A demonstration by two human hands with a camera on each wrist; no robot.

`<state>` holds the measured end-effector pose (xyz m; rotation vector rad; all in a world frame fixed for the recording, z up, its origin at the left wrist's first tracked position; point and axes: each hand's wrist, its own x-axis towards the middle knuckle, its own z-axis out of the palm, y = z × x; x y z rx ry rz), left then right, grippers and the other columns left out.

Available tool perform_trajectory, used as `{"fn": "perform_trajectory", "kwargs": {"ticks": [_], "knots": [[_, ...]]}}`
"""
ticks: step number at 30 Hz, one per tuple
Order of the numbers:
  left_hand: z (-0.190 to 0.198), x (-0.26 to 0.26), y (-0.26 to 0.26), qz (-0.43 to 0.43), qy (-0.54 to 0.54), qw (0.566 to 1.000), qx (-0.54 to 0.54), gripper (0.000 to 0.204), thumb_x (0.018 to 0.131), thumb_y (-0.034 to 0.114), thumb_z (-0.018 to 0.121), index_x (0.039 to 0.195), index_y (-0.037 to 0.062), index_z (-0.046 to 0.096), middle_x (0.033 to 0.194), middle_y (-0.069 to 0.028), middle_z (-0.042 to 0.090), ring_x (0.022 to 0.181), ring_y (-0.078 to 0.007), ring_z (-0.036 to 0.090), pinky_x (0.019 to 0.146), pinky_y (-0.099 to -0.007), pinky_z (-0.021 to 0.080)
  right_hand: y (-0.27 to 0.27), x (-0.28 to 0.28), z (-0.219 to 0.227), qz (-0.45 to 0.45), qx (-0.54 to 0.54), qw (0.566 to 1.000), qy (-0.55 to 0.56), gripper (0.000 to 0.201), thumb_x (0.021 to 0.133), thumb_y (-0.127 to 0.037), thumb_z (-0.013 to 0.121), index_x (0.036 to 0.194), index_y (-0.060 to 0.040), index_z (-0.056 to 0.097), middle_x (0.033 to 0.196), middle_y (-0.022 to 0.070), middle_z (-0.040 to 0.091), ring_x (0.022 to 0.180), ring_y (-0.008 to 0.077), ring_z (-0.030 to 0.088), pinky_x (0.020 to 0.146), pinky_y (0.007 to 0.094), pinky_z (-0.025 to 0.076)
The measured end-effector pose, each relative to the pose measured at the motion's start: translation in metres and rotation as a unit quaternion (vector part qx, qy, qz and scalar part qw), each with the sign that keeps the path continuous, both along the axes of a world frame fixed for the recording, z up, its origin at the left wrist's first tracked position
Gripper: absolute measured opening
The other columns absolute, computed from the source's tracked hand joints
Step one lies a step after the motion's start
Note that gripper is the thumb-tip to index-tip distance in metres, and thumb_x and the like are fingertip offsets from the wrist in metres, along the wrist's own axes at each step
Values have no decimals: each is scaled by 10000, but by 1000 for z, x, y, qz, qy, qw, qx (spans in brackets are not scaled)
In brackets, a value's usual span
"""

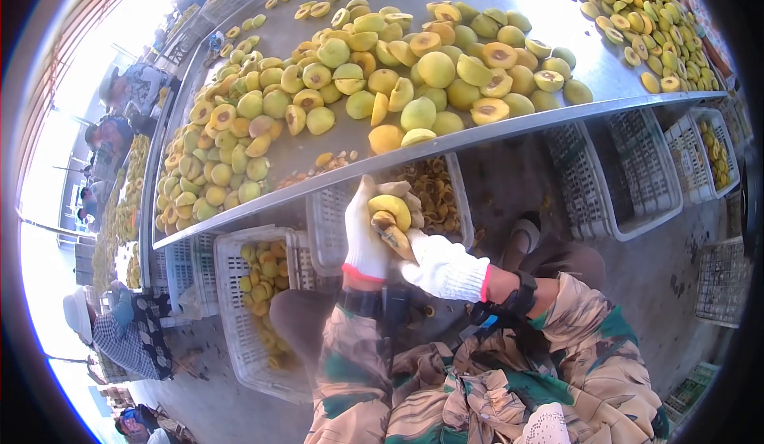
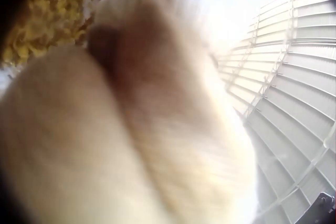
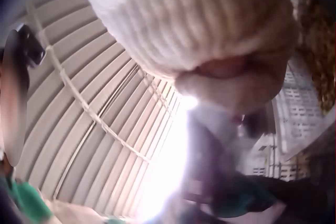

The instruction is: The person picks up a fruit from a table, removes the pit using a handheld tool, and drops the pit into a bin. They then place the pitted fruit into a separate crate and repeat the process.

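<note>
In the head view my left hand [image 1: 360,233], in a white knit glove with stained fingertips, holds a yellow stone fruit [image 1: 390,212] just below the table's edge. My right hand [image 1: 446,267], gloved the same way, comes in from the right. Its fingers pinch a short tan-brown piece [image 1: 391,234] against the fruit; cannot tell whether this is a tool handle or a worn fingertip. Blurred glove fabric of the left hand [image 2: 157,119] fills the left wrist view. The right wrist view shows the right hand's ribbed glove [image 3: 205,24], with the fruit hidden.
Whole and halved yellow-green fruit [image 1: 436,70] covers much of the metal table [image 1: 362,130]. Below its raised edge stand a crate of fruit halves [image 1: 231,285], a crate of brownish scraps [image 1: 465,221] and more white crates [image 1: 585,181]. Other people [image 1: 131,333] work at the left.
</note>
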<state>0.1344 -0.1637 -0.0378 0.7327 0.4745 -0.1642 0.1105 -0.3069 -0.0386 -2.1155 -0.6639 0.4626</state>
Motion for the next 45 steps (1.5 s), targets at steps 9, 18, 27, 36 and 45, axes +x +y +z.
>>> {"fn": "perform_trajectory", "kwargs": {"ticks": [9,18,27,36,45], "knots": [[23,-60,89,241,29,866,438,517,1030,419,405,988,-12,688,865,-97,675,764,-174,652,641,-278,539,-16,22,8,12,99,908,406,245,939,-286,591,1001,-62,512,698,28,576,526,125,552,490,291,468],[77,55,130,-56,2,569,820,538,883,409,602,1349,147,542,1237,-208,620,1190,-369,561,1016,-409,427,-19,27,12,0,86,912,402,230,924,-258,585,996,-48,524,684,42,591,523,140,564,492,303,467],[30,161,184,-110,26,495,861,591,802,284,704,1339,105,535,1271,-206,602,1194,-348,565,1013,-410,443,-31,34,22,-50,62,913,399,282,913,-273,590,1045,-35,516,661,54,591,491,138,556,468,299,453],[53,133,152,-153,24,531,833,553,746,211,748,1247,108,539,1221,-193,610,1088,-348,616,911,-417,490,-25,28,20,-41,66,924,374,314,916,-297,591,1085,-44,510,638,45,590,476,141,555,472,302,448],[42,24,69,0,-180,974,138,379,956,144,598,1307,65,479,1135,-187,615,1061,-387,629,865,-474,558,-14,26,32,-30,187,925,330,378,899,-295,621,1183,-51,565,832,71,648,701,138,614,642,284,493]]}}
